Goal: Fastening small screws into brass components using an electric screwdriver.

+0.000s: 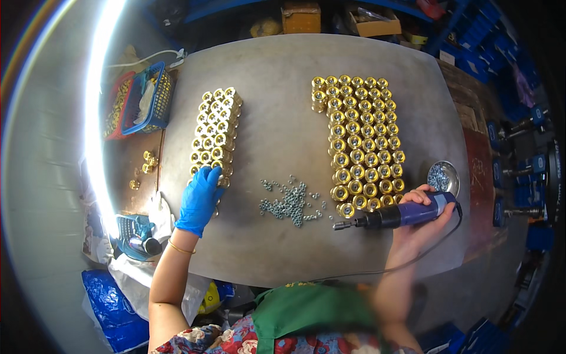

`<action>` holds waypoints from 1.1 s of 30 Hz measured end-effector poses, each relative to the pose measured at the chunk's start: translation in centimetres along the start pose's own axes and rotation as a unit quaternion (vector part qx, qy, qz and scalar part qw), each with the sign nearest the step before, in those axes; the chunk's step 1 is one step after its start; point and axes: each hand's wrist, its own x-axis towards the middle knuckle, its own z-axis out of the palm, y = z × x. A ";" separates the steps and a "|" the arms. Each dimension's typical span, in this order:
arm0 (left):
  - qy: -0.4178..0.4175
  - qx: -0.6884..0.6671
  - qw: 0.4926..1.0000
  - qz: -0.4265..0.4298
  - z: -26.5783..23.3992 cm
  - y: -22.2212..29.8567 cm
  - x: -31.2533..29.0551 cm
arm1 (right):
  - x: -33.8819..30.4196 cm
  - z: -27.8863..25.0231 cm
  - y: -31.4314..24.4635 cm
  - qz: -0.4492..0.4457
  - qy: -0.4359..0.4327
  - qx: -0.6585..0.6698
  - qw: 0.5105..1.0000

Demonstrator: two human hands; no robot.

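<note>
Left hand (201, 197): blue glove; fingers bent and drawn together over the near end of the left block of gold fittings (217, 127). Whether a fitting is pinched under the fingertips cannot be told.

Right hand (427, 212): bare; wrapped around the body of a purple and black power screwdriver (401, 217).

Screwdriver, position: off the table's near right part, in front of the right block of gold fittings (368, 138). Long axis runs crosswise, tip leftward and slightly toward the person. Cord (354, 275) trails from its back end and curves left along the near side.

Principal relation: the tip points toward the heap of small grey nuts (287, 203) and stands just to its right. The heap lies between the hands, right of the left hand, which is the nearer of the two. The left block extends away from the person, beyond the left hand; the right block runs roughly parallel, well apart.

Containers:
- Metal bowl (451, 177), right side of the table (277, 88), just beyond the right hand; small grey nuts inside.
- Blue basket (162, 106), beyond the table's left edge; pale wrapping or cloth inside.
- Red basket (115, 100), beside the blue one; gold-coloured pieces inside.
</note>
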 end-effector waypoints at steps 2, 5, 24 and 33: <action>-0.011 -0.041 0.999 -0.014 0.0 -0.5 0.0 | -0.1 0.1 0.2 0.001 0.006 -0.003 1.000; -0.044 -0.087 0.995 -0.022 -0.4 0.4 -0.5 | -0.4 0.3 0.2 -0.002 0.005 -0.014 1.000; -0.093 -0.653 0.735 -0.158 1.1 15.5 -3.4 | -1.7 1.6 -0.6 -0.049 -0.067 -0.005 0.997; -0.130 -0.772 0.557 -0.279 0.3 16.8 -1.5 | -1.6 2.0 -1.4 -0.089 -0.088 -0.054 0.991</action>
